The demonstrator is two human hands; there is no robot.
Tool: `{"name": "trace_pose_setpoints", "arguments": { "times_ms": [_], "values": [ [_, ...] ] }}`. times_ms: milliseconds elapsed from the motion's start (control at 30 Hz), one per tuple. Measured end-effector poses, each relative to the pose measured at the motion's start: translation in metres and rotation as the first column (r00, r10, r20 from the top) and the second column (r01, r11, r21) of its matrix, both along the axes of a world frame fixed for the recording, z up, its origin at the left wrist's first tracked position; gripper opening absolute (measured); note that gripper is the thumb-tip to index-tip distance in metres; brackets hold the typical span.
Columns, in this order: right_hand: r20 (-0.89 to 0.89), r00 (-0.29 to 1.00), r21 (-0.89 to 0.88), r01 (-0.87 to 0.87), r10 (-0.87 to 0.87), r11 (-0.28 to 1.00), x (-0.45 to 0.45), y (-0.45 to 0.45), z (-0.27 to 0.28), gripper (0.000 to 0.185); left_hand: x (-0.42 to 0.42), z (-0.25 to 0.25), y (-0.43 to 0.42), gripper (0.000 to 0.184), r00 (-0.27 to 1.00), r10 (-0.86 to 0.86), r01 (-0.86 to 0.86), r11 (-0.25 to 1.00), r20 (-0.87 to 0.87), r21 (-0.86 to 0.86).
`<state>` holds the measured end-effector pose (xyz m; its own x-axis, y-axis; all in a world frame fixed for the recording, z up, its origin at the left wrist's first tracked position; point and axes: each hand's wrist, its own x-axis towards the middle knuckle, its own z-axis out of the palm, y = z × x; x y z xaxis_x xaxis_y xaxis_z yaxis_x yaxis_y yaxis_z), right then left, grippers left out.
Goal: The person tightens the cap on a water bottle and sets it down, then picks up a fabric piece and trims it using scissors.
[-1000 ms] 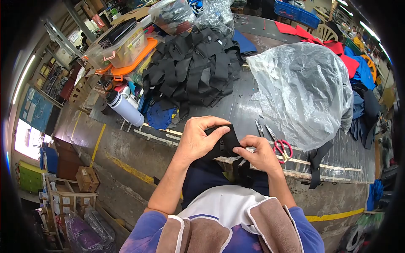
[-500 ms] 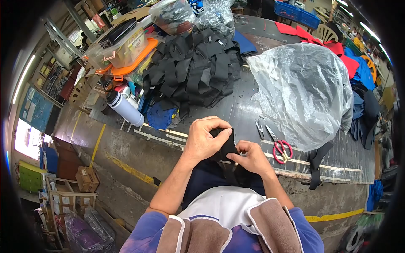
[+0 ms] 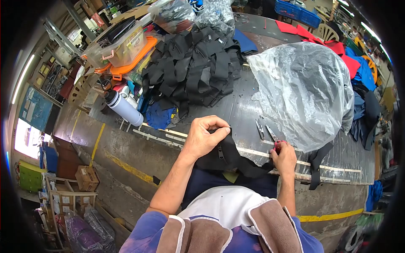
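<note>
Between thumb and fingers, my left hand [image 3: 204, 137] pinches the top end of a black fabric strip with a zipper [image 3: 230, 154]. A metal zipper pull shows on the strip, which hangs over the table edge and my lap and curves off to the right. My right hand [image 3: 284, 159] is closed round the red handles of the scissors [image 3: 273, 135], whose blades rest on the table pointing away from me; the hand hides most of the handles. Just left of the blades lies a small pair of snips [image 3: 260, 129].
A big heap of black zippered strips [image 3: 190, 71] lies at the back. A clear plastic bag [image 3: 303, 92] spreads across the right side, with another black strip [image 3: 318, 164] over the table edge. A bottle [image 3: 124, 109] stands left, near plastic boxes [image 3: 122, 48].
My right hand has let go of the black strip and moved right onto the scissors. My left hand keeps its hold at nearly the same spot, and the strip now hangs spread out.
</note>
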<state>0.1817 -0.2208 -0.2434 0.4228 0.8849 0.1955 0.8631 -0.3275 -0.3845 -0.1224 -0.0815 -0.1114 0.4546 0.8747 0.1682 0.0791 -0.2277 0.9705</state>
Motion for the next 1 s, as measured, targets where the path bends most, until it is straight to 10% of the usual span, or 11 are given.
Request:
{"name": "trace_pose_setpoints", "arguments": {
  "times_ms": [733, 833, 1000],
  "values": [
    [0.097, 0.992, 0.141, 0.06, -0.074, 0.988, 0.028, 0.006, -0.021, 0.037, -0.001, -0.004, -0.001, 0.002, 0.993, -0.026, 0.037, 0.995, 0.113, -0.093],
    [-0.807, 0.574, 0.282, 0.165, 0.141, 0.945, 0.019, 0.014, 0.007, 0.043, 0.001, -0.005, -0.001, 0.002, 0.993, -0.035, 0.046, 0.994, 0.113, -0.098],
    [-0.729, 0.599, 0.357, -0.083, 0.332, 0.931, -0.018, 0.015, 0.068, 0.057, 0.007, -0.004, 0.0, 0.003, 0.993, -0.055, 0.064, 0.994, 0.107, -0.084]
  ]
}}
